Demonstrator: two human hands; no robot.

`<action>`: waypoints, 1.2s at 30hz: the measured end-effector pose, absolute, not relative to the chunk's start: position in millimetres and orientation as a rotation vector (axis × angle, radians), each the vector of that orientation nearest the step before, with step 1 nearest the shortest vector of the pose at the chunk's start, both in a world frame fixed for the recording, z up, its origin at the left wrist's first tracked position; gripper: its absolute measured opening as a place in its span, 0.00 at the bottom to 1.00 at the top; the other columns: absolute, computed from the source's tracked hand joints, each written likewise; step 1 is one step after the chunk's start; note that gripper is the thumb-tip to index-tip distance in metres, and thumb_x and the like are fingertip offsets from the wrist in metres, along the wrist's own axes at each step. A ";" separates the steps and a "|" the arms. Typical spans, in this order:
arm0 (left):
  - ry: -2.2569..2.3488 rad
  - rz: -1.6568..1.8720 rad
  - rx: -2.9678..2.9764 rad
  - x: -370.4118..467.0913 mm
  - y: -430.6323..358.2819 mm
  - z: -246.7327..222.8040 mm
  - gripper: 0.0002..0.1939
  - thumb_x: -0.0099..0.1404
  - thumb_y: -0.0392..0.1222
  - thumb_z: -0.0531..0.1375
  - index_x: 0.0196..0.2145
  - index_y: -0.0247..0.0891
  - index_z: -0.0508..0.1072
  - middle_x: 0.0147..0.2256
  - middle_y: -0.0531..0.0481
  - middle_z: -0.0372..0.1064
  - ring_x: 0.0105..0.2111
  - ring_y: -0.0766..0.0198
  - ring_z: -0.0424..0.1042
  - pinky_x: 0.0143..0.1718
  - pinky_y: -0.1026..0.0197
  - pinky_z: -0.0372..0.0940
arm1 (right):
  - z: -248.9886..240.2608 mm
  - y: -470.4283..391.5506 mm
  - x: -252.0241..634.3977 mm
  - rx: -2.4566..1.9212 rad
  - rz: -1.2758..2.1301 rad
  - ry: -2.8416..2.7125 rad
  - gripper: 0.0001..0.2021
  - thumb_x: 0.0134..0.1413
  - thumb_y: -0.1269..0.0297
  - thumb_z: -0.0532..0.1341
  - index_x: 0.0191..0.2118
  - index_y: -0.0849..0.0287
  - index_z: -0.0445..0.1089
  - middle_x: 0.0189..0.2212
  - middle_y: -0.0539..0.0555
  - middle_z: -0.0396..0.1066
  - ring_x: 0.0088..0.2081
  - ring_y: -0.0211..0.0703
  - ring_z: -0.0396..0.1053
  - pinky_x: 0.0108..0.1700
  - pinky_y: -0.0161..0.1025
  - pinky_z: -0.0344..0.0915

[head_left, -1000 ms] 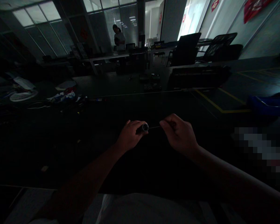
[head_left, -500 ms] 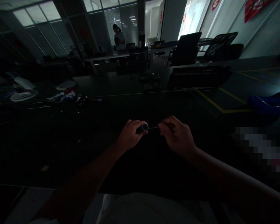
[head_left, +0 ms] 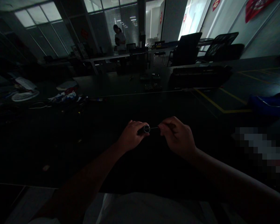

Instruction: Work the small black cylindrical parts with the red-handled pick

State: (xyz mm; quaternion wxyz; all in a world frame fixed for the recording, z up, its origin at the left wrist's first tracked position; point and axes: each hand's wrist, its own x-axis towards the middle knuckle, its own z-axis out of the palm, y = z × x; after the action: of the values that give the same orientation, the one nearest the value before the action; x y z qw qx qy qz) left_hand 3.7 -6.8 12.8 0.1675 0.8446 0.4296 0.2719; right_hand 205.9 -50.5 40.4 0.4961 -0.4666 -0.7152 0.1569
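In the middle of the head view my left hand (head_left: 132, 135) is closed round a short dark tube (head_left: 147, 128), whose round open-looking end with a pale shiny rim faces me. My right hand (head_left: 177, 135), a little to the right, pinches a thin metal rod (head_left: 154, 128). The rod points left, and its tip meets or crosses the tube's rim; I cannot tell whether it goes inside. Its other end is hidden in my fingers. Both hands are above a dark table (head_left: 140, 168), and the light is very dim.
On the left lie a crumpled heap of colourful packaging (head_left: 68, 95) and a white round object (head_left: 25, 95). A long black object (head_left: 199, 77) and small circuit-like parts (head_left: 152, 85) are farther back. A blue bag (head_left: 269, 104) sits right. A person (head_left: 120, 39) stands beyond the table.
My left hand and the dark tube have moved slightly right, so the rim is closer to my right hand. My right hand has stayed nearly still.
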 end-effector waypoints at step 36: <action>1.280 0.760 2.434 2.7 -7.0 7.5 0.18 0.64 0.42 0.67 0.51 0.44 0.73 0.50 0.48 0.75 0.51 0.55 0.73 0.61 0.42 0.56 | 53.0 -44.9 207.0 -1.372 0.254 -1.722 0.11 0.63 0.58 0.57 0.29 0.54 0.62 0.18 0.47 0.64 0.19 0.36 0.62 0.23 0.36 0.53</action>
State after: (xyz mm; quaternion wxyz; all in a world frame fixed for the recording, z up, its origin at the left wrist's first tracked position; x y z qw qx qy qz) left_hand 2.7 -7.0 7.5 0.1437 0.8444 0.4438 0.2635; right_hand 207.0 -44.9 53.0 0.4465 -0.5540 -0.6952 0.1026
